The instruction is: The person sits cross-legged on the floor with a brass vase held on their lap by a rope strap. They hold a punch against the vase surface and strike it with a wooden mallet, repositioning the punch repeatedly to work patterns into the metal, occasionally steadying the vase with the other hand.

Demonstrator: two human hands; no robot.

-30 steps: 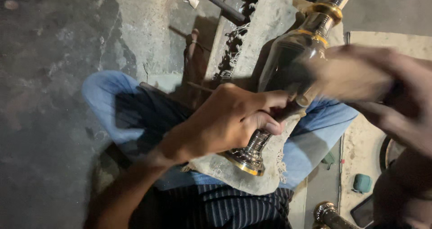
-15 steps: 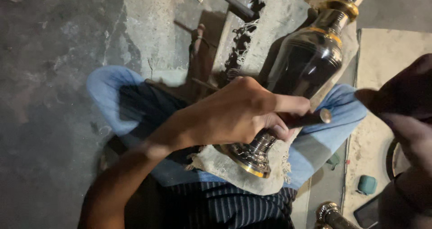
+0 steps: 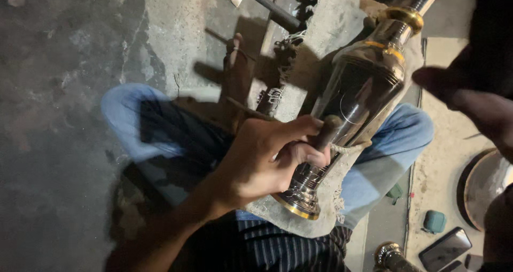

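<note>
one metal vase (image 3: 363, 90) — two hands (image 3: 267, 160), one phone (image 3: 444, 248)

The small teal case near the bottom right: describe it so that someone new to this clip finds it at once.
Start from the big shiny metal vase lying across the person's lap, then follow the pale floor strip down to the lower right corner. There sits the small teal case, rounded, just above a dark phone and left of a round metal dish. It is the only teal rounded thing among flat or metallic neighbours.

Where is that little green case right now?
In the head view, the small green case lies low on the right on the concrete floor, just above the dark phone and beside the person's blue-jeaned knee.
</note>
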